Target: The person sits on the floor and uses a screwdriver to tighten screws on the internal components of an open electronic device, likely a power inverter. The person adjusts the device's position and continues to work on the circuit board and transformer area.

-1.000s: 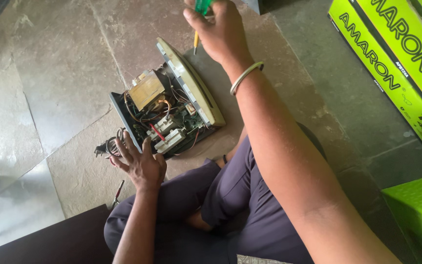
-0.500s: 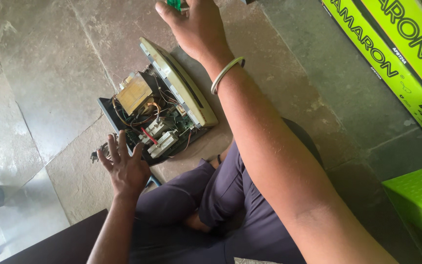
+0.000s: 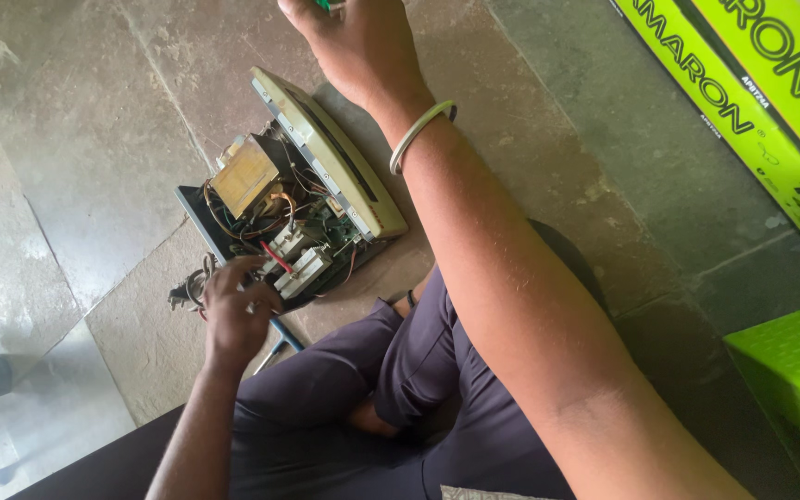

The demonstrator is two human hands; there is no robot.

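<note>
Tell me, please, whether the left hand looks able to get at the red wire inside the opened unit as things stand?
Probably yes: the left hand rests at the open unit, its fingertips beside the red wire, and nothing covers that side.

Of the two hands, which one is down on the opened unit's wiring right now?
The left hand, fingers curled at the near edge of the opened electronic unit. The right hand, bangle at its wrist, is raised beyond it, gripping something green.

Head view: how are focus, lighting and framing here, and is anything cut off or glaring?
Head view: even daylight, soft shadows; the opened device is fairly sharp, the near right forearm softer; pale glare on the stone floor at left; the right hand and its green tool are cropped by the top edge; the left hand is fully visible.
</note>
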